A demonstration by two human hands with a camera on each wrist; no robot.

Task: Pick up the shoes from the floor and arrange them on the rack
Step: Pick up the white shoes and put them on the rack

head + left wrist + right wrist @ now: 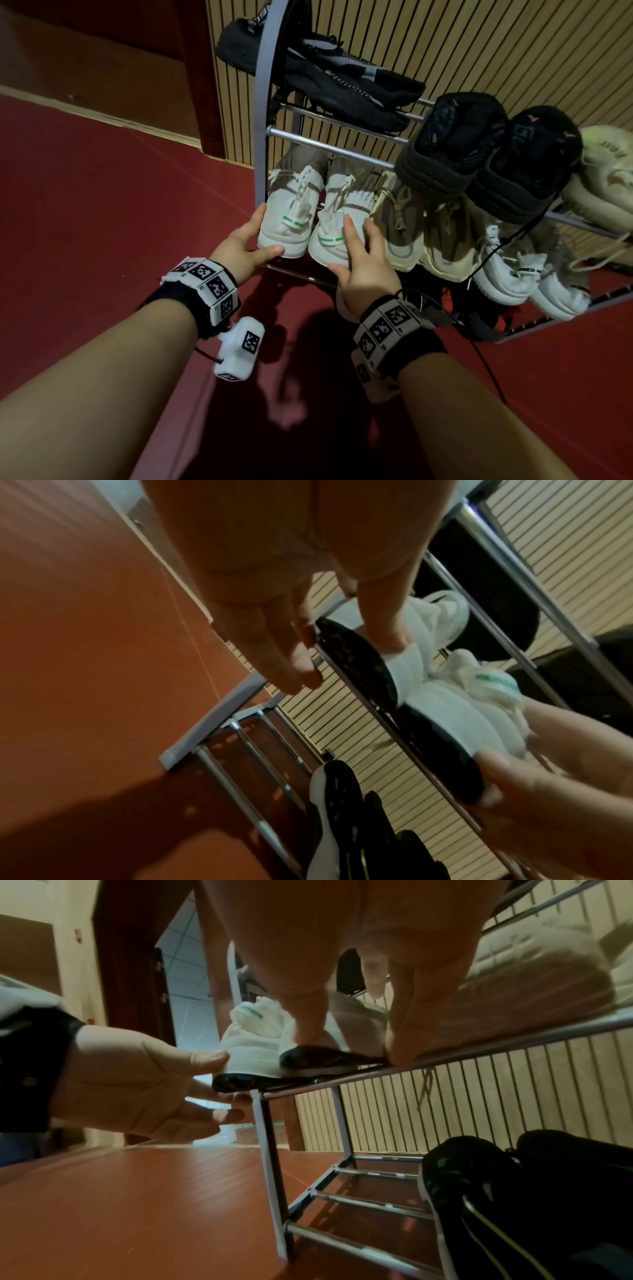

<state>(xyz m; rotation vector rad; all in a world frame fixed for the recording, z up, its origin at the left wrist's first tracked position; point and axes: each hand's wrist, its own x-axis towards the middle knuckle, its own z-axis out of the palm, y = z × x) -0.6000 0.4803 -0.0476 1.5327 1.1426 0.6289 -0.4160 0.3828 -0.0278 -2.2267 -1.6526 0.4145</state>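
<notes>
Two white sneakers with green heel tabs stand side by side at the left end of the rack's middle tier (329,145), toes toward the wall. My left hand (265,234) holds the left sneaker (291,212) by the heel, thumb on the back and fingers by the sole. From the right wrist view, that thumb (214,1056) presses the white heel (250,1047). My right hand (344,248) grips the heel of the right sneaker (342,202), fingers over the top. The left wrist view shows its thumb (496,788) under the dark sole.
Dark sneakers (342,78) fill the top tier. Black shoes (452,144) sit on an upper rail, with beige sneakers (400,226) and more white ones (503,274) to the right. Black shoes (496,1191) lie on the bottom tier. Red floor (102,205) stretches left; a slatted wall (479,41) stands behind.
</notes>
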